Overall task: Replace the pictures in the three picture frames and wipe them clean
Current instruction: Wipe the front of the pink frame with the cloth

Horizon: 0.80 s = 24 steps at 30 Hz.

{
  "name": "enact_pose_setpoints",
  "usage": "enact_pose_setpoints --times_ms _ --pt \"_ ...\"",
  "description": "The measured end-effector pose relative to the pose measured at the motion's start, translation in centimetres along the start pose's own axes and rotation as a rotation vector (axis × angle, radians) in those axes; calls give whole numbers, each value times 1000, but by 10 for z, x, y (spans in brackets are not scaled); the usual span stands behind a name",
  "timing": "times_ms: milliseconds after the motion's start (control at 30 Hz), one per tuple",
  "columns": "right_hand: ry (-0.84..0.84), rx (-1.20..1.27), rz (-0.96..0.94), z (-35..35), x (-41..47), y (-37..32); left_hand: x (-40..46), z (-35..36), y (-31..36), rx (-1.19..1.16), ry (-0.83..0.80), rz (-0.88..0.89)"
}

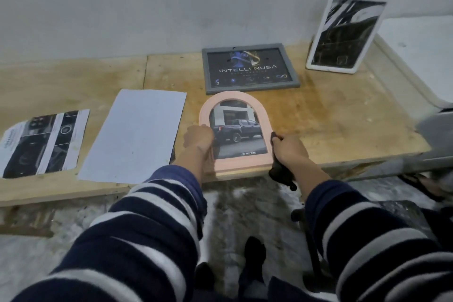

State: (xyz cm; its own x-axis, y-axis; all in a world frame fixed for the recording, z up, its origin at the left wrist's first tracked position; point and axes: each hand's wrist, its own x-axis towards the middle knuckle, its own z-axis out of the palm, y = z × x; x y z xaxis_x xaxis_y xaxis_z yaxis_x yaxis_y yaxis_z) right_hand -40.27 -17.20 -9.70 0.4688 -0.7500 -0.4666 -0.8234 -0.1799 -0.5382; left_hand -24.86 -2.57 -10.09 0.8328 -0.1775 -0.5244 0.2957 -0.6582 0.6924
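The pink arched frame sat mid-picture at the table's front edge, truck photo inside. Left hand gripped its left side, fingers curled round the rim. Right hand was at the right edge, fingers clamped on a dark cloth. Just above lay the grey frame; the white frame leaned against the wall upper right. Blank sheet and a printed page lay left.

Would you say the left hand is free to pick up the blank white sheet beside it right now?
Probably not yet. The left hand grips the pink arched frame, so it would have to let go first. The white sheet lies flat just left of it, nothing on top.
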Motion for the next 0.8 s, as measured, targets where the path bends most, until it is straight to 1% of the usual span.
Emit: enact_pose_setpoints --times_ms 100,200,267,333,400,467,567,667,733,800 --pt "-44 -22 -6 -6 10 2 10 -2 4 -9 -80 -105" --pt "-91 23 35 -15 22 -1 6 -1 15 -92 -99 -121" --pt "-130 115 72 -20 28 -5 5 -2 22 -164 -80 -116" --pt "-171 213 95 -22 32 -13 7 -8 26 -224 -31 -103" --pt "-193 231 73 -22 35 -30 17 -19 28 -244 56 -61" --pt "-201 210 0 -18 38 -53 24 -36 32 -237 160 -14" --pt "-242 152 -134 -7 45 -89 35 -74 46 -300 295 73" --pt "-303 243 -182 9 51 -122 57 -115 65 -393 422 131" --pt "-320 301 -175 27 55 -144 75 -142 76 -454 467 174" --pt "-336 324 -169 45 59 -162 92 -165 86 -508 473 193"
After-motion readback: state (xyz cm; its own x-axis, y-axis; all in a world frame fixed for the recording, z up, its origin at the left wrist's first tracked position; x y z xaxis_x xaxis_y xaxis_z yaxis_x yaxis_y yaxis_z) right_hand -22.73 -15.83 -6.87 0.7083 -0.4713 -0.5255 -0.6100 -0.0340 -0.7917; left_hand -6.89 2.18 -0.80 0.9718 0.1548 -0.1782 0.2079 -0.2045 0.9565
